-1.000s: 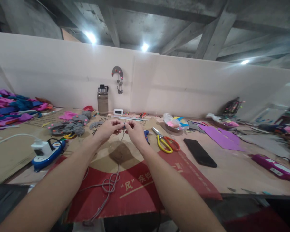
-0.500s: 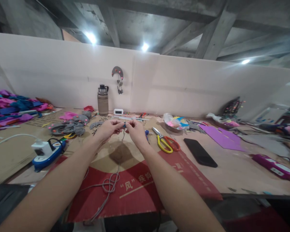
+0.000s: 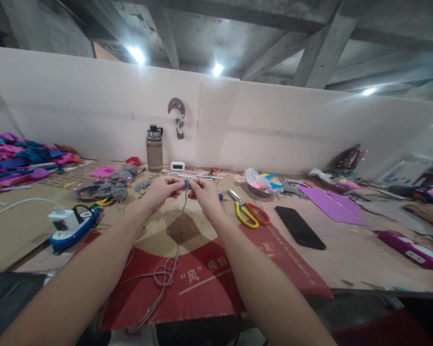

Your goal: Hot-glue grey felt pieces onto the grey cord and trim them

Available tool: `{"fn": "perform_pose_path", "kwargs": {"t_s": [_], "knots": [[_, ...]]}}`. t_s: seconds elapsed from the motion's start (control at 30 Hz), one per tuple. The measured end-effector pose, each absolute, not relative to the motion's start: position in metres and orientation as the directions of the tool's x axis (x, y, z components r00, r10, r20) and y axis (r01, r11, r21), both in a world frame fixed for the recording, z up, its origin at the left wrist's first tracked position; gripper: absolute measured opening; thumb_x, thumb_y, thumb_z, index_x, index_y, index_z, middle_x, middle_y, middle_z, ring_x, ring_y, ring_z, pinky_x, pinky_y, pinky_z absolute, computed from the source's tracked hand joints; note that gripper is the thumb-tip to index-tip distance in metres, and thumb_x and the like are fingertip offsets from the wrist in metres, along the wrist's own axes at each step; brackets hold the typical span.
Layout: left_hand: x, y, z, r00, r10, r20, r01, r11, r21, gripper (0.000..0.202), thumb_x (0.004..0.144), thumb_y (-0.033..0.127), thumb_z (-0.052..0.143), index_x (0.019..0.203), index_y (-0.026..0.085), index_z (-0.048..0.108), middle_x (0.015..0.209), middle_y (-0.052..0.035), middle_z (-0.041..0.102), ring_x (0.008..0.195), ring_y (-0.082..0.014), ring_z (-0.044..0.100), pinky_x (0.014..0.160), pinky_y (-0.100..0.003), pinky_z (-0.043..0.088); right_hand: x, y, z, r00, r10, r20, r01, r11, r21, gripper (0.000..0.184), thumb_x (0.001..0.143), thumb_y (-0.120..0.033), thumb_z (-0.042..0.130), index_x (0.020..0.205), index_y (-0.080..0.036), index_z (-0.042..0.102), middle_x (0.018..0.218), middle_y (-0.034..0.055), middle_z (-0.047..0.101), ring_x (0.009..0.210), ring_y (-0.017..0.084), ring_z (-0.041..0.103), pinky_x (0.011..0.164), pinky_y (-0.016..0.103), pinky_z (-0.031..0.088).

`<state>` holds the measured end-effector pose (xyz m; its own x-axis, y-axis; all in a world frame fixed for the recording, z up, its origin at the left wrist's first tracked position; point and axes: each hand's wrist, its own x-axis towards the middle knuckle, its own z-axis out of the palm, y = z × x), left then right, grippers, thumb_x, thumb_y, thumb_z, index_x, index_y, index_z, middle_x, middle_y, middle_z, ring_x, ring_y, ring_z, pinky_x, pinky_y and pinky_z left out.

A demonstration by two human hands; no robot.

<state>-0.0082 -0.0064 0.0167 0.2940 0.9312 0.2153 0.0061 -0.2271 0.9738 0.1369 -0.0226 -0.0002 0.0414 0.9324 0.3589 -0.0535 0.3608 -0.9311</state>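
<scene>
My left hand [image 3: 168, 190] and my right hand [image 3: 203, 193] meet over the middle of the table, fingers pinched. Between their fingertips is a small blue piece [image 3: 186, 184], too small to name more closely. A grey cord [image 3: 184, 207] hangs down from it and lies in loose loops on the red and brown paper sheet [image 3: 205, 300]. Right of my right hand are scissors [image 3: 248, 214] with one yellow and one orange handle. A blue tool, mostly hidden, shows just behind my right wrist.
Left stand a blue power strip [image 3: 70, 235], a grey felt pile [image 3: 101, 187] and coloured scraps [image 3: 25, 161]. A bottle [image 3: 154, 151] is at the back. To the right are a bowl [image 3: 260, 190], a black phone [image 3: 299, 227], a purple sheet [image 3: 330, 205] and another person's hand [image 3: 427, 214].
My hands stay together, with only slight finger movement around the blue piece. At the far right, the other person's hand has come further into view over the pale sheet.
</scene>
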Motion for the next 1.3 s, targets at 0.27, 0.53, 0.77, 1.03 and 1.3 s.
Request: {"fn": "perform_pose_path", "kwargs": {"t_s": [0.27, 0.53, 0.77, 1.03, 1.3], "knots": [[-0.008, -0.009, 0.019, 0.307, 0.896, 0.321, 0.123, -0.371, 0.92, 0.023, 0.068, 0.037, 0.065, 0.072, 0.015, 0.065, 0.053, 0.0018, 0.054, 0.047, -0.0089, 0.045, 0.047, -0.023, 0.035, 0.138, -0.023, 0.0, 0.061, 0.912, 0.406, 0.07, 0.402, -0.913, 0.019, 0.072, -0.036, 0.057, 0.073, -0.018, 0.058, 0.063, -0.0031, 0.056, 0.05, 0.007, 0.048, 0.052, 0.022, 0.042], [-0.007, -0.011, 0.022, 0.384, 0.855, 0.348, 0.121, -0.42, 0.899, 0.02, 0.068, 0.033, 0.066, 0.078, 0.015, 0.068, 0.058, 0.001, 0.057, 0.053, -0.0088, 0.047, 0.053, -0.022, 0.038, 0.143, -0.021, 0.0, 0.122, 0.894, 0.432, 0.159, 0.412, -0.897, 0.016, 0.07, -0.033, 0.057, 0.069, -0.018, 0.055, 0.058, -0.0044, 0.052, 0.051, 0.008, 0.048, 0.052, 0.022, 0.042], [-0.006, -0.008, 0.017, 0.323, 0.917, 0.236, 0.018, -0.255, 0.967, 0.023, 0.065, 0.032, 0.07, 0.077, 0.013, 0.068, 0.058, -0.001, 0.059, 0.051, -0.0091, 0.05, 0.052, -0.023, 0.039, 0.142, -0.02, -0.002, 0.026, 0.952, 0.305, -0.108, 0.306, -0.946, 0.017, 0.067, -0.033, 0.061, 0.072, -0.017, 0.057, 0.058, -0.0046, 0.054, 0.047, 0.006, 0.047, 0.053, 0.022, 0.046], [-0.005, -0.016, 0.022, 0.297, 0.883, 0.363, 0.163, -0.422, 0.892, 0.023, 0.068, 0.034, 0.067, 0.079, 0.014, 0.069, 0.059, -0.0011, 0.061, 0.052, -0.0101, 0.051, 0.053, -0.024, 0.04, 0.141, -0.02, -0.001, 0.044, 0.951, 0.307, -0.105, 0.31, -0.945, 0.019, 0.065, -0.034, 0.062, 0.072, -0.017, 0.056, 0.06, -0.0044, 0.056, 0.048, 0.006, 0.049, 0.05, 0.021, 0.045], [-0.005, -0.012, 0.018, 0.356, 0.889, 0.288, 0.074, -0.334, 0.94, 0.026, 0.068, 0.038, 0.067, 0.074, 0.013, 0.066, 0.059, -0.0019, 0.06, 0.052, -0.01, 0.051, 0.051, -0.023, 0.04, 0.142, -0.017, -0.003, 0.04, 0.958, 0.284, -0.064, 0.286, -0.956, 0.017, 0.067, -0.032, 0.061, 0.073, -0.018, 0.054, 0.058, -0.0049, 0.055, 0.047, 0.006, 0.05, 0.049, 0.021, 0.044]]}}
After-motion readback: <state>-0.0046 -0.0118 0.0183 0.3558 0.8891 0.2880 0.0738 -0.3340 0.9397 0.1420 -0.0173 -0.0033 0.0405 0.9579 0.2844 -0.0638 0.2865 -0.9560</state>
